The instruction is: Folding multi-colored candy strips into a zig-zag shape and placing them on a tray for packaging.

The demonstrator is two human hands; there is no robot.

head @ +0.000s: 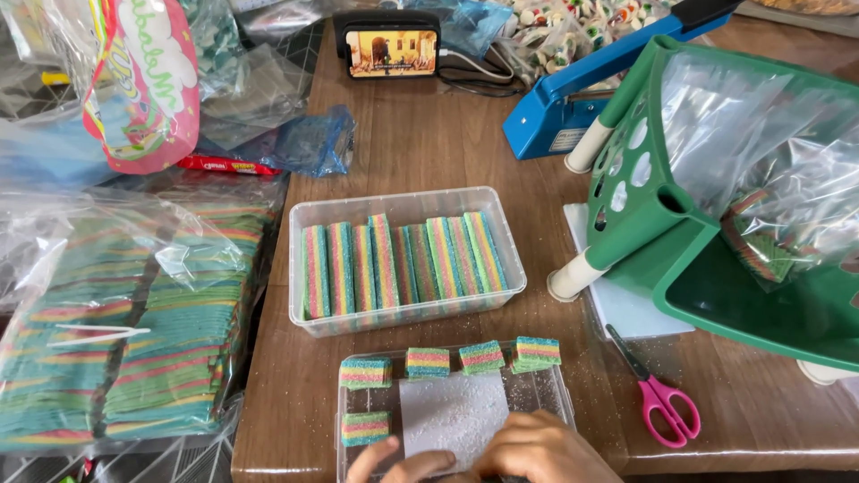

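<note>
Your right hand (541,450) and left hand (398,465) pressed flat, holding nothing, on the clear lid (537,394); candy blocks (428,362) lay just beyond, pink scissors (658,398) to their right.

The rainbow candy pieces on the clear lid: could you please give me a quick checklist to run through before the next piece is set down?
1. Row of four cut candy pieces lined up along the far edge of the clear lid: ok.
2. Fifth piece starts a second row at the left: ok.
3. Both hands free: left hand and right hand rest on the lid; whether either holds a piece: cannot tell.
4. Supply tub of candy strips within reach behind the lid: ok.
5. Pink scissors lying apart from the lid, blades closed: ok.
</note>
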